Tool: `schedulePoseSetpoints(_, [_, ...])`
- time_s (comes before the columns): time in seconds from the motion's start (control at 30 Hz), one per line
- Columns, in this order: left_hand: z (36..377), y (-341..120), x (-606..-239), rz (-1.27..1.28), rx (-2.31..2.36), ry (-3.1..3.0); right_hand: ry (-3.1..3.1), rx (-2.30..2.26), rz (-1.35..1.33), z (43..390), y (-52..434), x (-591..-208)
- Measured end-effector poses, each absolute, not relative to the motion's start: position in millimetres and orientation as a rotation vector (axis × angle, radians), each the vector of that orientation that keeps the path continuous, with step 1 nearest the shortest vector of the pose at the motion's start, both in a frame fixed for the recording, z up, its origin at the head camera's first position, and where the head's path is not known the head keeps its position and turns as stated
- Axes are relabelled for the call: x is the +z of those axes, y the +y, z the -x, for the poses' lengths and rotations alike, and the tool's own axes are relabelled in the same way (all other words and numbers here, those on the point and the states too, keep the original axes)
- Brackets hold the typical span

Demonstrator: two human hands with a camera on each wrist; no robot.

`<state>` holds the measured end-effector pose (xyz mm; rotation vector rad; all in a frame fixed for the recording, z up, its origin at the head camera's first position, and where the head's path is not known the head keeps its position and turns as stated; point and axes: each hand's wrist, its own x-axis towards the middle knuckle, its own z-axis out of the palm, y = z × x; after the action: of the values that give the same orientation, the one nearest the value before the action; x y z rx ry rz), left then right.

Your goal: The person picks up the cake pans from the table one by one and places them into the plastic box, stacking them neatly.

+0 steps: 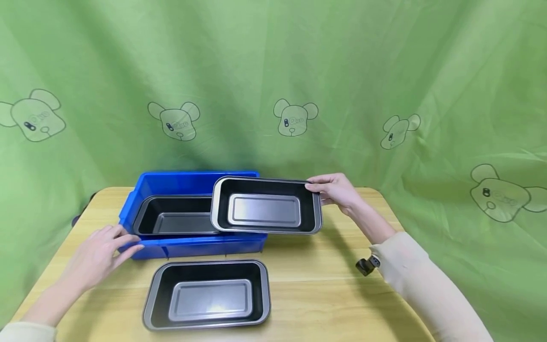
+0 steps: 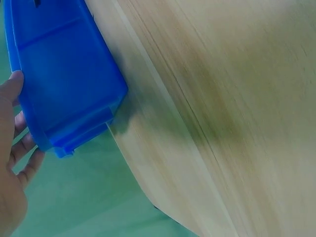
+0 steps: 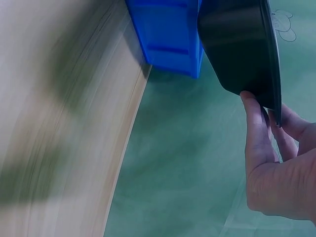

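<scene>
Loaf pan (image 1: 265,209), raised, extends leftward from the right hand (image 1: 337,192), the nearer one, which pinches its right end; its long axis runs side to side, opening tilted toward the head camera, and it overlaps the blue bin's (image 1: 196,249) right part there. A second pan (image 1: 183,223) lies inside the bin, whose near-left corner the left hand (image 1: 100,251) pinches. A third pan (image 1: 211,301) sits on the table (image 1: 320,285) in front. Only the right wrist view shows a fingertip (image 3: 249,99) against the raised pan's outer wall.

Raised pan (image 1: 265,209) hides part of binned pan (image 1: 179,219).
</scene>
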<state>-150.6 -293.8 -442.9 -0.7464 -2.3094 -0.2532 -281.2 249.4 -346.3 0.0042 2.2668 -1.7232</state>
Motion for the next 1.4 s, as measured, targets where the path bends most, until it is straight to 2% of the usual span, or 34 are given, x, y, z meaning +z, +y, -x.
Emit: schedulePoseSetpoints(1.4, [149.0,-291.6,-443.2,0.732,-0.222,-2.332,2.222,-1.814,-0.022,306.1,144.4,-357.9])
